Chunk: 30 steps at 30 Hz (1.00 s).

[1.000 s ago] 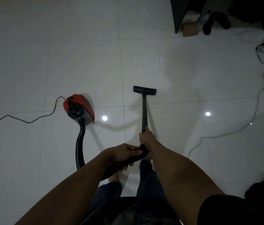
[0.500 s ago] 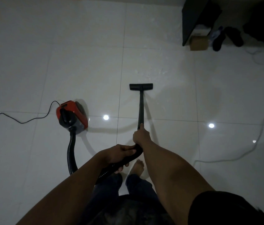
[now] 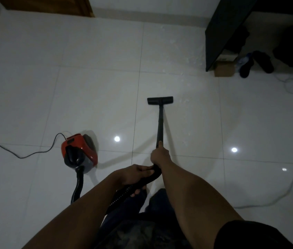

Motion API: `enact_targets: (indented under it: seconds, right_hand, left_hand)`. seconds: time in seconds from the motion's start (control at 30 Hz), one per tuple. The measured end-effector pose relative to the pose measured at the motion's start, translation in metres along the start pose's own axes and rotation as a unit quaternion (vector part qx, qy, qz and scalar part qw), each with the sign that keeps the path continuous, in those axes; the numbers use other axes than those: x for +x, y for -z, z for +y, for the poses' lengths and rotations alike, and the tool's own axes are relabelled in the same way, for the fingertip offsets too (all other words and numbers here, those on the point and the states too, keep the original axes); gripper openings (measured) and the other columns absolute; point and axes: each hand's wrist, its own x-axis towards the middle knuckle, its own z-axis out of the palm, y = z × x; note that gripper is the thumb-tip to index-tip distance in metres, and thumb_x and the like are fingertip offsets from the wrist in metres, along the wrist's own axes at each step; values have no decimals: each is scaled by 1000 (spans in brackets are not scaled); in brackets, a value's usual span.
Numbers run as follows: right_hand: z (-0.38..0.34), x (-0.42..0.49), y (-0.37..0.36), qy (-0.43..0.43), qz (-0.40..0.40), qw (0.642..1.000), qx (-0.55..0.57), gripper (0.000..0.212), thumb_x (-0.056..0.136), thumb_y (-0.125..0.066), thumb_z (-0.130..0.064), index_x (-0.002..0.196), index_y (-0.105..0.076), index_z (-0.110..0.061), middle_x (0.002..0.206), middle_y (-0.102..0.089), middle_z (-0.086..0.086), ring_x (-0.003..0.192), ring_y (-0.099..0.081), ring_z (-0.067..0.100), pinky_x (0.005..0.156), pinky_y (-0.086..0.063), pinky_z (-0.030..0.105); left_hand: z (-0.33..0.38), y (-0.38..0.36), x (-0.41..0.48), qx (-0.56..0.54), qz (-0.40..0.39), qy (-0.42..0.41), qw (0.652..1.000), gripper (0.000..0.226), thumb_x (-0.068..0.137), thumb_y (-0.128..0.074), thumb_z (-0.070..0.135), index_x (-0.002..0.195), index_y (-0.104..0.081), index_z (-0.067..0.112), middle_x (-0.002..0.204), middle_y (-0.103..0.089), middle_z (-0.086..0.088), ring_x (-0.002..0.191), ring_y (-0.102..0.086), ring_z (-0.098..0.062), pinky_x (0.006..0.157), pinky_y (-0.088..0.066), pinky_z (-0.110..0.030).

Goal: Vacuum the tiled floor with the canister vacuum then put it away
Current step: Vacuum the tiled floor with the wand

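Both hands grip the vacuum's black tube assembly. Right hand (image 3: pixel 159 155) is wrapped around the lower end of the rigid wand (image 3: pixel 160 123); left hand (image 3: pixel 136 174) is clamped on the curved handle (image 3: pixel 151 176), just behind and touching distance from the right. Wand's long axis runs straight away from the person, nearly parallel to the tile joint on its left, ending in the floor nozzle (image 3: pixel 160 101), which lies flat on the tiled floor (image 3: pixel 88 78) with its bar crosswise to the wand. Right hand is the nearer to the nozzle and likely steers; the left probably supplies the push. Canister (image 3: pixel 79 152), red and black, sits to the person's left, tethered by the ribbed hose (image 3: pixel 78 187) and trailing its power cord (image 3: pixel 25 155) leftward. Pale specks lie beyond the nozzle, toward the dark cabinet (image 3: pixel 221 33), so a forward stroke appears due.
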Motion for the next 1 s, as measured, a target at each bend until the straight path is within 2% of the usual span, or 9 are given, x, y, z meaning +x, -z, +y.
enact_targets:
  seconds: [0.2, 0.33, 0.5, 0.7, 1.0]
  right_hand:
    - [-47, 32, 39, -4, -13, 1000, 22, 78, 97, -46, -13, 158, -2, -31, 130, -55, 17, 107, -61, 30, 79, -49, 33]
    - [-77, 66, 66, -4, -8, 999, 35, 80, 95, -48, -19, 157, -1, -35, 130, -55, 17, 110, -59, 31, 89, -53, 38]
    - [-128, 114, 115, 4, -17, 996, 85, 75, 99, -48, -19, 158, -4, -34, 131, -56, 16, 105, -61, 29, 84, -52, 34]
    - [-199, 174, 186, -3, -20, 998, 64, 74, 101, -47, -20, 158, -2, -35, 127, -57, 15, 101, -61, 27, 70, -44, 31]
    - [-296, 244, 266, 5, -23, 999, 44, 72, 102, -46, -22, 159, -4, -32, 135, -53, 16, 109, -60, 29, 72, -45, 31]
  left_hand:
    - [56, 44, 13, 9, -9, -6, 1000, 47, 100, -53, 47, 142, -47, 28, 79, -62, -12, 49, -58, -17, 47, -53, -29]
    - [97, 75, 31, 23, -13, -3, 1000, 50, 99, -54, 49, 144, -46, 29, 78, -62, -11, 50, -57, -20, 48, -53, -31]
    - [162, 119, 56, 28, 3, -4, 1000, 52, 99, -53, 50, 148, -42, 33, 83, -63, -11, 49, -57, -17, 49, -53, -30]
    - [253, 171, 84, 3, 17, -15, 1000, 52, 99, -52, 49, 148, -42, 33, 80, -62, -9, 50, -56, -18, 51, -52, -31]
    - [356, 251, 119, 8, 46, -32, 998, 59, 98, -53, 51, 151, -37, 28, 79, -66, -10, 50, -59, -19, 49, -53, -31]
